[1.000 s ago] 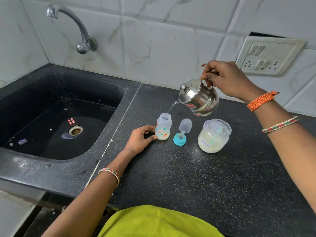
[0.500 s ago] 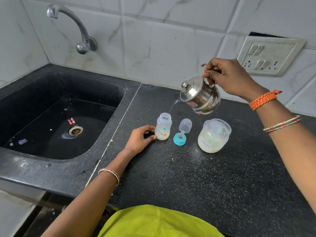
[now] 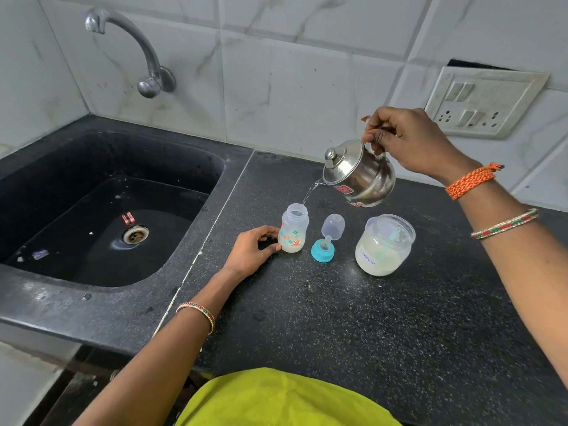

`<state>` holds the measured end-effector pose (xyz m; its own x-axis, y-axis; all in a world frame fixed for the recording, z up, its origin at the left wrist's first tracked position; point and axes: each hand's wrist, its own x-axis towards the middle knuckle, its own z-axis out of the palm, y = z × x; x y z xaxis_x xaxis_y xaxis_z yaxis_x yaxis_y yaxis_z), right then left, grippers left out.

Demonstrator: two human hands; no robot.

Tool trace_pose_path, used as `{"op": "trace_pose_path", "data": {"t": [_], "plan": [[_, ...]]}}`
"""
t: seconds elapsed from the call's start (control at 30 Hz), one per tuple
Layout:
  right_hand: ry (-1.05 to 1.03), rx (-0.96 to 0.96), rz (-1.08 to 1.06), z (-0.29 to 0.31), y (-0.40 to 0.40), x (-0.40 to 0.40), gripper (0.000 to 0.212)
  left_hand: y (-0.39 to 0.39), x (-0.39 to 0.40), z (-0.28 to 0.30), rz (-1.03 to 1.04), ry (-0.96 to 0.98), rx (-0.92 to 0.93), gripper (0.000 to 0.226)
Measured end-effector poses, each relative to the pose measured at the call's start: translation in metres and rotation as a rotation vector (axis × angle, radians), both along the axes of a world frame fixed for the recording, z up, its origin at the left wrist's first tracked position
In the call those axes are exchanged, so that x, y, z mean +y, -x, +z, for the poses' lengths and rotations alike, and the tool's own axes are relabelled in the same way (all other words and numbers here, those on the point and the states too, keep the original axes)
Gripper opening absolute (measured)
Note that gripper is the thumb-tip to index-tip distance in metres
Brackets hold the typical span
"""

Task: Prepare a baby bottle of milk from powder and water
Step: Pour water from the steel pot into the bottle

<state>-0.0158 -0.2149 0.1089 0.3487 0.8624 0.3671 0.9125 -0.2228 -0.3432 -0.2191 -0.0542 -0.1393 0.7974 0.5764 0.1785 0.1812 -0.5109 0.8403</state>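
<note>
A small clear baby bottle [image 3: 294,229] with a coloured print stands open on the black counter [image 3: 353,333], white powder at its bottom. My left hand [image 3: 250,252] grips its lower side. My right hand [image 3: 408,141] holds the handle of a steel kettle [image 3: 359,175], tilted left above the bottle. A thin stream of water [image 3: 310,192] falls from the spout into the bottle's mouth. To the right of the bottle lie the teal teat ring [image 3: 322,250] and the clear cap [image 3: 333,226]. A jar of formula powder [image 3: 384,244] with a scoop inside stands further right.
A black sink [image 3: 101,216] with a drain takes up the left side, with a steel tap [image 3: 132,47] on the tiled wall above it. A switch and socket plate [image 3: 482,103] is on the wall at the right, behind my right hand.
The kettle has risen slightly and keeps pouring; the stream still runs into the bottle. My left hand has stayed on the bottle.
</note>
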Motion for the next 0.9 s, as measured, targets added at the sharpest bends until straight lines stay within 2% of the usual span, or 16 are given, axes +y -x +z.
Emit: {"op": "trace_pose_path", "data": {"t": [0.23, 0.6, 0.9], "plan": [[0.026, -0.027, 0.013, -0.002, 0.004, 0.003, 0.004, 0.001, -0.001, 0.001, -0.004, 0.003, 0.001, 0.037], [0.106, -0.117, 0.015, -0.011, 0.013, 0.010, 0.018, 0.001, -0.001, 0.003, 0.000, 0.001, 0.005, 0.036], [0.104, -0.141, 0.028, -0.017, 0.015, 0.015, 0.019, 0.002, -0.002, 0.004, -0.001, -0.006, 0.002, 0.035]]}}
